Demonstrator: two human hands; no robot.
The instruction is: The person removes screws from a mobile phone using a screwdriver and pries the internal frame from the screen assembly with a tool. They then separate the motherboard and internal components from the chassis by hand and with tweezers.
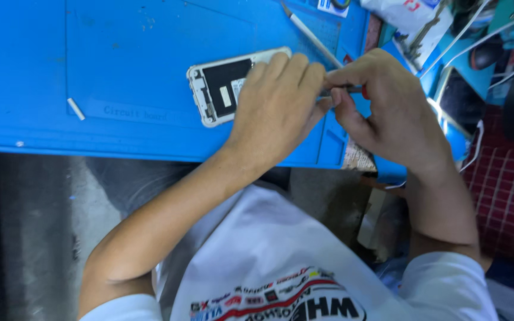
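Note:
An opened white phone lies back-up on the blue work mat, its dark insides showing. My left hand rests flat over the phone's right half, pressing it down. My right hand pinches a thin tool with a red handle just right of the left fingers; its tip is hidden between the two hands. A slim metal tool lies on the mat behind the phone.
A small white stick lies on the mat at left. Packets, wires and a blue tray crowd the right side. Beyond them is a red checked cloth. The mat's front edge runs along the dark bench.

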